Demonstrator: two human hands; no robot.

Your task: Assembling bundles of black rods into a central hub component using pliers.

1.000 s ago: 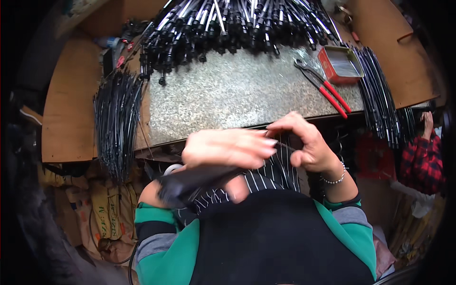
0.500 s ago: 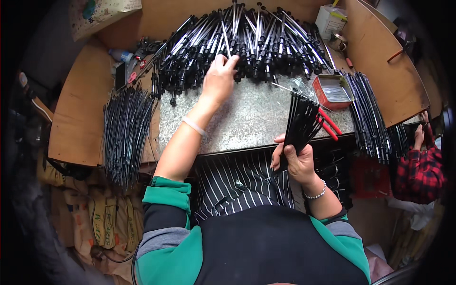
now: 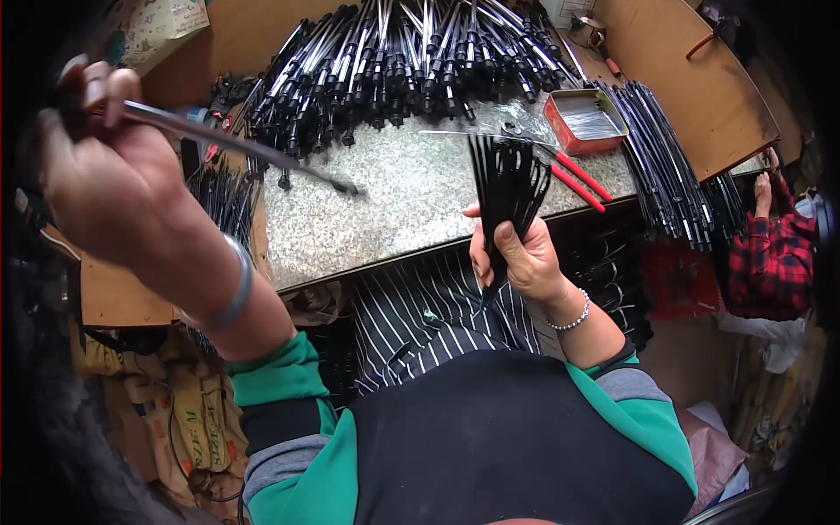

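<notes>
The left hand point(image 3: 114, 171), blurred, is raised and has its fingers closed on one end of a dark rod point(image 3: 219, 137); the rod slants away to the right of that grip, its far tip over the speckled tabletop point(image 3: 350, 206). Whether the tip touches the surface, I cannot tell. A pale band point(image 3: 234, 284) circles the wrist just behind this grip.

The right hand point(image 3: 521, 258) pinches a bundle of black strips point(image 3: 507, 179) low down, thumb pressed against the near side, and the strips fan upward above the grip. A bead bracelet point(image 3: 573, 312) sits behind that hand.

Beyond both hands lies a big pile of rods point(image 3: 411, 66). Up and right of the right grip are red-handled pliers point(image 3: 584, 177), and past them a red tin point(image 3: 602, 143). Further right lies another bunch of dark rods point(image 3: 669, 171). Below the right grip is striped cloth point(image 3: 429, 332).
</notes>
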